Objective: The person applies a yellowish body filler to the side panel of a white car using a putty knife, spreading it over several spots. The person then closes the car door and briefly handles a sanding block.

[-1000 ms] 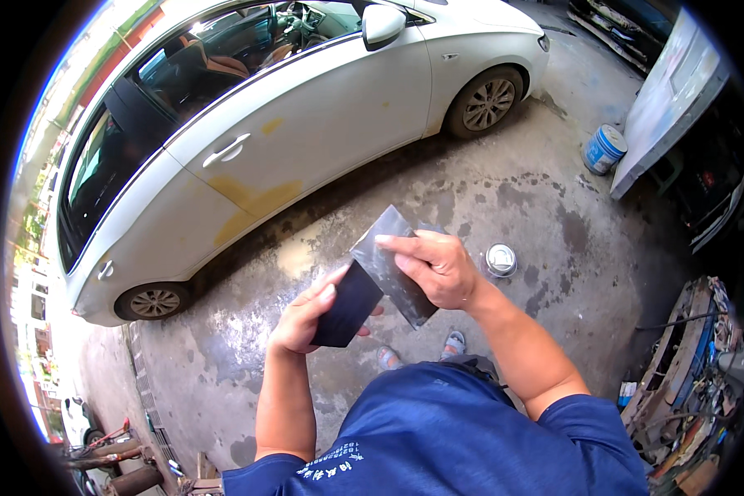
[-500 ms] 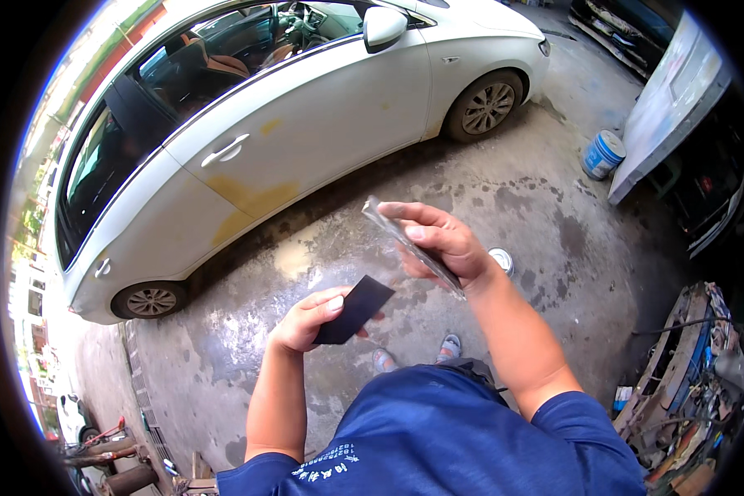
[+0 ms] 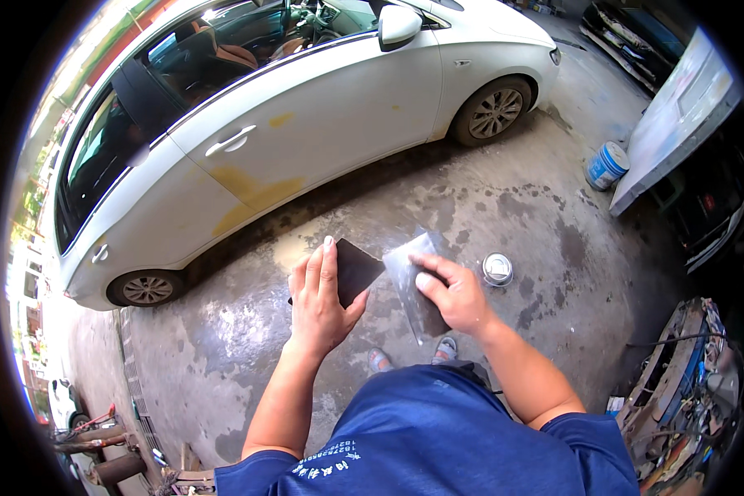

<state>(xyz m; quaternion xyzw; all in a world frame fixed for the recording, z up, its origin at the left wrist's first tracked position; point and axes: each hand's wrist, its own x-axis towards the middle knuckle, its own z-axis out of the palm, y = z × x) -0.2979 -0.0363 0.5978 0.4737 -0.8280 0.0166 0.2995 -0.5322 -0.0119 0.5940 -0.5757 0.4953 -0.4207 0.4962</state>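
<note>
My left hand (image 3: 318, 302) has its back turned up and holds a thin black rectangular sheet (image 3: 357, 269), like sandpaper. Its fingers lie straight along the sheet's left side, with the thumb at the lower edge. In my right hand (image 3: 455, 296) is a flat, pale grey rectangular piece (image 3: 409, 266), its surface cloudy and scuffed; I cannot tell its material. The thumb and index finger pinch it while the other fingers curl out of sight. A narrow gap separates the two pieces, held above the floor in front of my body.
A white car (image 3: 331, 103) stands ahead, with yellowish patches (image 3: 260, 190) on its doors. On the stained concrete floor (image 3: 504, 223) sits a round metal can (image 3: 497, 269). A blue and white bucket (image 3: 607, 165) stands by a leaning pale panel (image 3: 678, 116). Scrap parts (image 3: 686, 397) are piled at lower right.
My left hand has moved up and turned its back to view with the black sheet. My right hand has lowered, tilting the grey piece from edge-on to show its broad face.
</note>
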